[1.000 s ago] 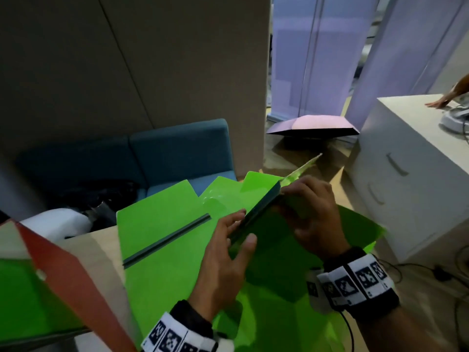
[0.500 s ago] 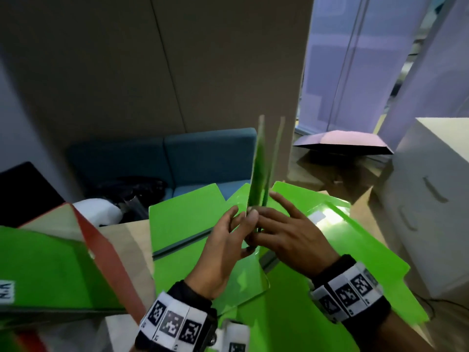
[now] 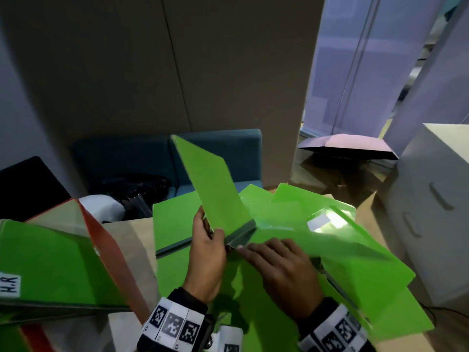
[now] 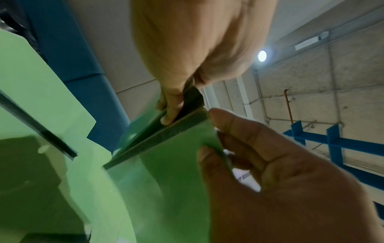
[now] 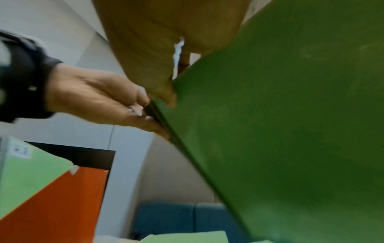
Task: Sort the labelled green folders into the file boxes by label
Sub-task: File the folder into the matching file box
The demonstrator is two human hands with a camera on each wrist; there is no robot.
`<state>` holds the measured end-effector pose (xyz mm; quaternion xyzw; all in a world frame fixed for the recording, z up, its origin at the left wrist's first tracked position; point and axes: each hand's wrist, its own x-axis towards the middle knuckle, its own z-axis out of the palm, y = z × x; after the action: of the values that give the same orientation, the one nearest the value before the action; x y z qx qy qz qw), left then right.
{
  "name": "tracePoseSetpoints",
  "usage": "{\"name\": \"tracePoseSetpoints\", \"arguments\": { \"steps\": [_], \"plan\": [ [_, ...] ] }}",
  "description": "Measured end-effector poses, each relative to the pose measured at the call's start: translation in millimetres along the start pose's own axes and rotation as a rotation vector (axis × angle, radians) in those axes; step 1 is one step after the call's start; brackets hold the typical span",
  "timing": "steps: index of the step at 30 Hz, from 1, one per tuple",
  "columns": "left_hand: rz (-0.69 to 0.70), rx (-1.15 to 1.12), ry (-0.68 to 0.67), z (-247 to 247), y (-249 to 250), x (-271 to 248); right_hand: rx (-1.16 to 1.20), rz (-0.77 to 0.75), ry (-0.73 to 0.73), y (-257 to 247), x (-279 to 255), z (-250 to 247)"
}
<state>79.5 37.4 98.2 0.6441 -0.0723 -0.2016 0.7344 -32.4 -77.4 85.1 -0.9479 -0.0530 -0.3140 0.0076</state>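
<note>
The left hand [image 3: 206, 260] and right hand [image 3: 286, 273] pinch an open folder [image 3: 215, 189] near its spine. One labelled folder [image 3: 50, 257] sits in the box [image 3: 111, 255] left of the fingers, and several loose folders [image 3: 172, 224] lie unsorted around them.

The raised cover of the opened folder [image 3: 213, 189] stands tilted in the middle, barring a straight pass from left to right above the loose folders [image 3: 175, 224] spread there. At near left the orange file box [image 3: 109, 255], a green folder [image 3: 50, 260] inside, walls that side, with a strip of bare table [image 3: 135, 238] between it and the spread. The white cabinet [image 3: 431, 224] stands close on the right.
</note>
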Motion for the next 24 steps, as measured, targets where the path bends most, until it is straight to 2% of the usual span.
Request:
{"name": "tracePoseSetpoints", "arguments": {
  "steps": [3, 9, 12, 13, 15, 17, 19, 20, 21, 22, 24],
  "plan": [
    [0.012, -0.009, 0.102, 3, 3, 2, 0.079, 0.145, -0.06, -20, -8, 11],
    [-0.009, 0.019, 0.071, 8, 9, -6, 0.316, 0.379, -0.129, -28, -8, 30],
    [-0.024, -0.025, 0.076, 8, 12, -10, 0.449, 0.627, -0.118, -24, -6, 33],
    [-0.039, -0.051, 0.079, 8, 12, -10, 0.551, 0.719, -0.103, -22, -7, 36],
    [-0.064, -0.108, 0.063, 9, 11, -12, 0.897, 0.864, -0.101, -18, -6, 37],
    [-0.103, -0.122, 0.038, 8, 9, -14, 1.298, 0.916, -0.062, -15, -3, 35],
    [-0.146, -0.095, 0.007, 8, 5, -17, 1.64, 1.038, 0.08, -11, 3, 31],
    [-0.169, -0.069, -0.01, 10, 3, -19, 1.733, 1.105, 0.185, -9, 6, 30],
    [-0.19, -0.042, -0.031, 11, 1, -21, 1.736, 1.149, 0.279, -7, 9, 27],
    [-0.21, -0.01, -0.054, 13, 0, -23, 1.645, 1.173, 0.324, -5, 12, 25],
    [-0.232, 0.06, -0.091, 14, -4, -24, 1.33, 1.132, 0.331, -3, 18, 23]
  ]
}}
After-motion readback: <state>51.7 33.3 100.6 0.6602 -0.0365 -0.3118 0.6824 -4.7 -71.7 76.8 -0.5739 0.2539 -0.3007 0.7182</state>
